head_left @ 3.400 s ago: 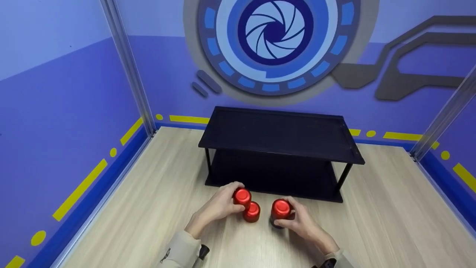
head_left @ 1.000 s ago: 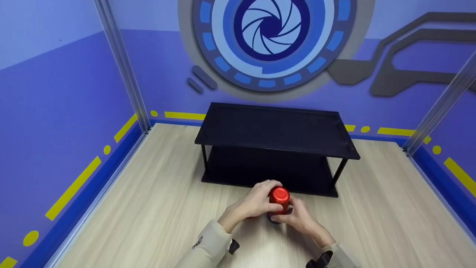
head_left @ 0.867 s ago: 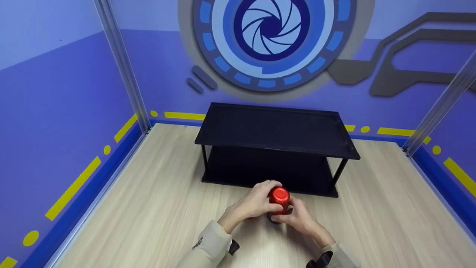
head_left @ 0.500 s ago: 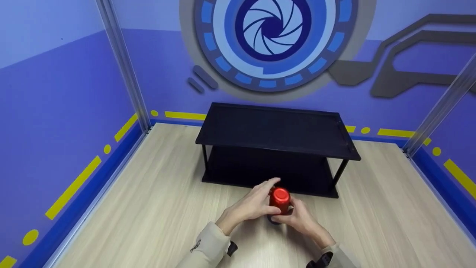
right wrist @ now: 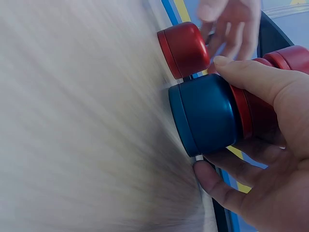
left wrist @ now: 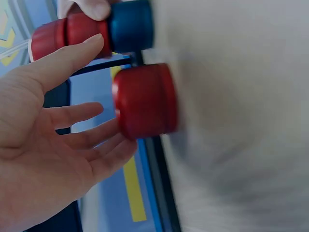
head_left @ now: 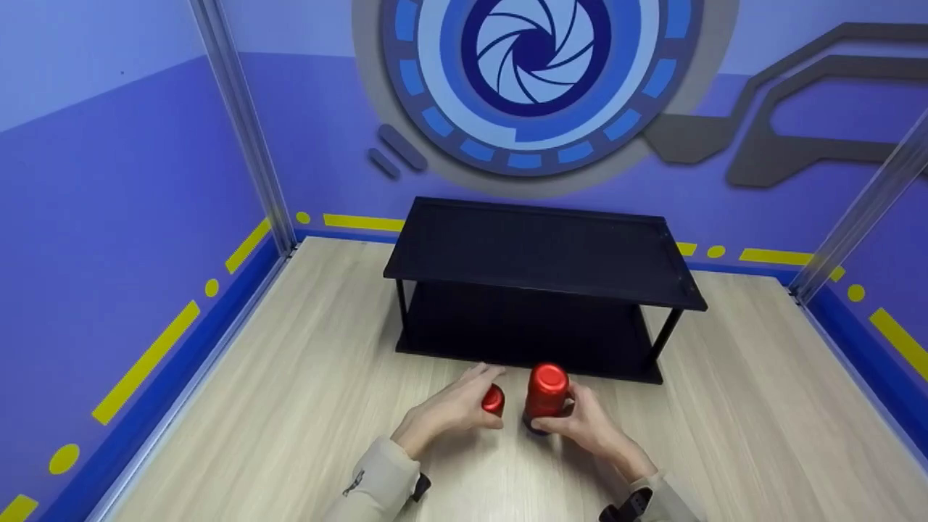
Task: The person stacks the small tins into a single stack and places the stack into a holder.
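My right hand (head_left: 591, 424) holds a short upright stack of small round metal canisters, its thumb and fingers around the sides. At the bottom is a blue canister (right wrist: 207, 116), with two red canisters (head_left: 547, 388) on top of it. Left of the stack, a single red canister (head_left: 494, 400) stands on the table. My left hand (head_left: 446, 406) is around this one, fingers extended behind it and thumb in front. In the left wrist view the fingertips reach the single canister (left wrist: 145, 100), while the thumb stands away from it.
A black two-tier shelf (head_left: 544, 250) stands just behind the hands on the light wooden table (head_left: 326, 362). Its lower tier's front edge is close to the canisters. Blue-purple panels (head_left: 130, 217) wall in the table at the back and sides.
My left hand carried a red canister right onto the right-hand stack, let go of it, and moved back left to the single red canister. My right hand stayed at the stack.
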`<state>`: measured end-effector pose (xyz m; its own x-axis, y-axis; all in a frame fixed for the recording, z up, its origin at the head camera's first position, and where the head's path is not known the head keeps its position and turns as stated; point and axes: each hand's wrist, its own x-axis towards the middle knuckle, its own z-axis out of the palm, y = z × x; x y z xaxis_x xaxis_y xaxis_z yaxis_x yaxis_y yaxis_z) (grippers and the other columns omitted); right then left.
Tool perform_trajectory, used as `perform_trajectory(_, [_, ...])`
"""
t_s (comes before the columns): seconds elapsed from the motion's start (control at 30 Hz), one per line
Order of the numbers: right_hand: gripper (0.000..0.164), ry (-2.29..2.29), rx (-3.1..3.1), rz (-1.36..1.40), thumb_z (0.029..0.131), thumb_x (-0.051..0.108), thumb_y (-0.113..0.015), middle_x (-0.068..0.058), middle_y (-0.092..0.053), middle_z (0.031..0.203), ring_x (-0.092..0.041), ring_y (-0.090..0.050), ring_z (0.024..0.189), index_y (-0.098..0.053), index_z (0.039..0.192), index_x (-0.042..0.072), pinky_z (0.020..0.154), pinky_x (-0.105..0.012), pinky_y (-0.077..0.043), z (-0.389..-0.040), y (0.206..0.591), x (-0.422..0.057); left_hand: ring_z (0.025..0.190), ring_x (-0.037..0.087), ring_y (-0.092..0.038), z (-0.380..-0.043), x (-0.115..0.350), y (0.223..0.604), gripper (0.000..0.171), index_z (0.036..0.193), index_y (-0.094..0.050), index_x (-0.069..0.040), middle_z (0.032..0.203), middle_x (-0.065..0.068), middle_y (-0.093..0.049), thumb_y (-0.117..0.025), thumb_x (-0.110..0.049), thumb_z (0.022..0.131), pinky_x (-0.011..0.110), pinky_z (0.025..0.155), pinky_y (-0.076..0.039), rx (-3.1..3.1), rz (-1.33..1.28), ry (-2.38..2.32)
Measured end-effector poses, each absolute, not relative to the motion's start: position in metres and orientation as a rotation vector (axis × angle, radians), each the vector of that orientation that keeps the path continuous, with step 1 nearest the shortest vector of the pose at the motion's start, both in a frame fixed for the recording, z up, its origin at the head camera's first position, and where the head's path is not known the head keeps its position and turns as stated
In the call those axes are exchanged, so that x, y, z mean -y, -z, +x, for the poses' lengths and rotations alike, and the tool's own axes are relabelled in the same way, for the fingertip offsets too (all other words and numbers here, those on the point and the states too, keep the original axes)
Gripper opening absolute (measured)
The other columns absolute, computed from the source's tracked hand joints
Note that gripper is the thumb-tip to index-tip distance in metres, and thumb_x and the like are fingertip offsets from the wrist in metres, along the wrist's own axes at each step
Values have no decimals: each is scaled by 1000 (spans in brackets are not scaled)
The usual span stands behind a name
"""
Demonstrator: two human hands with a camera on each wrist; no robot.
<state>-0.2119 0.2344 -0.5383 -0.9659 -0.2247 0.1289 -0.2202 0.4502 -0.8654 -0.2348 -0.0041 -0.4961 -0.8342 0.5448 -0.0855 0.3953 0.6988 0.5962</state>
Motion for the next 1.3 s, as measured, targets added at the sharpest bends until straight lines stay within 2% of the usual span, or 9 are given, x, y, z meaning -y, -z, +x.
perform_trajectory(0.13, [52,1591,-2691,-422,69,17,-86,-16,-68,103,-5,-64,85,-61,111,-3,73,-21,-53,-212,539,-235,139,28,-38,-236,6,501,78,145,-41,-13,151,13,-38,-78,-19,76,43,111,-38,-2653,740,-851])
perform_trajectory(0.27, [52,1564,-2723,-412,69,18,-86,-14,-69,103,-4,-62,85,-61,110,-2,72,-21,-52,-212,540,-234,122,20,-52,-237,7,505,74,140,-46,-12,137,9,-51,-79,-15,74,34,100,-47,-2680,767,-826])
perform_trajectory(0.67, [54,1571,-2726,-378,67,18,-87,-13,-69,103,-3,-61,81,-61,111,0,72,-21,-50,-210,538,-233,99,13,-58,-240,8,512,56,125,-54,-8,112,3,-62,-78,-9,74,26,84,-50,-2700,845,-860])
perform_trajectory(0.93, [55,1556,-2727,-368,68,19,-87,-12,-69,105,-4,-60,82,-60,113,1,72,-21,-49,-210,536,-233,107,15,-55,-240,9,499,55,128,-52,-12,120,4,-59,-76,-14,79,29,88,-49,-2700,784,-884])
perform_trajectory(1.07, [56,1582,-2705,-371,68,19,-86,-12,-69,106,-4,-60,82,-60,114,1,72,-21,-49,-210,536,-233,106,15,-55,-240,9,494,54,128,-52,-15,118,2,-59,-76,-17,79,30,88,-48,-2719,772,-889])
perform_trajectory(1.3, [56,1602,-2700,-369,68,17,-86,-12,-69,106,-4,-60,83,-60,114,1,73,-21,-48,-210,537,-233,106,16,-53,-242,10,484,54,128,-52,-15,116,1,-57,-74,-18,79,30,88,-48,-2732,788,-927])
